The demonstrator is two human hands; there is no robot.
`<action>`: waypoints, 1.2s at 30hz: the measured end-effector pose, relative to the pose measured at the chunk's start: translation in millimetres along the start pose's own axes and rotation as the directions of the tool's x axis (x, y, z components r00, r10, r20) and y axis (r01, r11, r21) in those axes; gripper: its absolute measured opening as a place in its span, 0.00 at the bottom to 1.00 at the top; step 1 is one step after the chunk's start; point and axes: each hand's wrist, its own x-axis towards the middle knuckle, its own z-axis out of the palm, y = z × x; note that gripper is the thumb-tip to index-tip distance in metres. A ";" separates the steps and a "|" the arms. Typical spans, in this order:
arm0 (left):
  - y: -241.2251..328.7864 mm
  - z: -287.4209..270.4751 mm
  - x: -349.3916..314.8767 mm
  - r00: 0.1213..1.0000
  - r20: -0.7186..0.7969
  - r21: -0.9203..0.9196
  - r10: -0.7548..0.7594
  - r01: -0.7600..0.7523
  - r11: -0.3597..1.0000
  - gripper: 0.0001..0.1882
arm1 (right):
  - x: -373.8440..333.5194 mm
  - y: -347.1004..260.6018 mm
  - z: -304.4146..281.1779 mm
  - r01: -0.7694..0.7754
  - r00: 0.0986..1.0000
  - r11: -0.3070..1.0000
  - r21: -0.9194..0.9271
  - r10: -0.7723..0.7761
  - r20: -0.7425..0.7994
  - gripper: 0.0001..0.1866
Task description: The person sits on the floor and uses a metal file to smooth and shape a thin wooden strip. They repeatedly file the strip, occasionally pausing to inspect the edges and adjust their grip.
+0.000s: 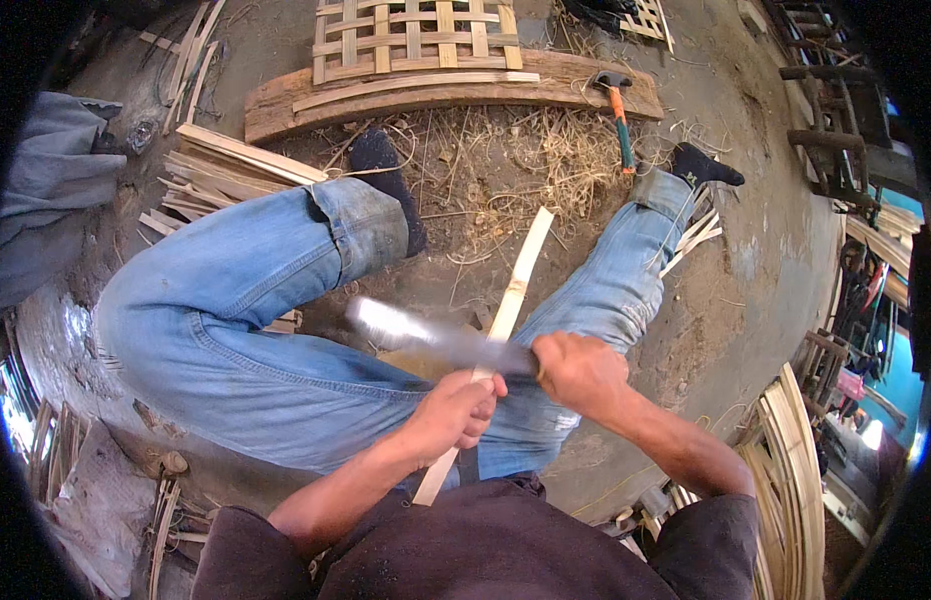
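A pale, flat wooden strip slants up across my lap, its lower end near my waist. My left hand is closed around its lower part. In my right hand is the handle of a knife with a broad, shiny blade. That blade crosses over the strip just above my left fingers and points to the left. Motion blurs it, so I cannot tell whether its edge touches the strip.
Between my outstretched feet lies a heap of shavings. Beyond it, a thick wooden plank bears a woven lattice panel and a hammer. Cut strips are piled by my left knee, and longer strips stand at the right.
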 end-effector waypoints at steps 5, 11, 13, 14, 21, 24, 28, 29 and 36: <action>2.5 -0.1 -5.0 0.999 0.018 0.002 0.040 -0.040 0.999 0.06 | 9.6 56.0 19.8 -0.257 0.957 0.961 0.099 0.267 -0.116 0.07; -3.0 0.4 -8.3 0.999 0.012 0.021 0.052 -0.052 0.998 0.06 | -1.9 44.5 18.1 -0.108 0.993 0.994 -0.022 0.107 -0.057 0.04; -5.4 1.7 -8.3 0.999 -0.001 0.049 0.040 -0.040 0.998 0.07 | 1.6 51.9 21.9 -0.257 0.960 0.965 0.053 0.261 -0.104 0.04; -8.1 0.1 -10.8 0.999 -0.014 0.040 0.035 -0.034 0.999 0.07 | -0.9 42.8 18.6 -0.128 0.989 0.991 0.046 0.131 -0.075 0.04; -8.3 -3.4 -17.4 1.000 -0.008 0.045 0.016 -0.016 0.999 0.08 | 6.3 39.5 11.6 -0.082 0.992 0.993 0.081 0.090 -0.092 0.04; -6.5 -7.9 -24.7 0.999 0.026 0.008 0.030 -0.030 1.000 0.08 | 9.2 46.1 30.1 -0.081 0.980 0.993 0.080 0.094 -0.177 0.07; -4.6 -8.9 -30.1 0.999 0.015 0.086 0.032 -0.033 0.996 0.08 | 32.7 67.1 35.1 -0.384 0.820 0.551 0.741 0.573 0.000 0.14; -6.1 -11.0 -31.3 0.999 0.037 0.123 0.008 -0.013 0.992 0.09 | 35.1 56.4 39.6 -0.347 0.820 0.395 0.850 0.568 0.071 0.16; 7.4 -0.3 -10.0 0.976 0.027 0.155 0.218 -0.219 0.963 0.20 | 70.7 -13.5 7.9 -0.181 0.868 -0.112 0.977 0.448 0.213 0.18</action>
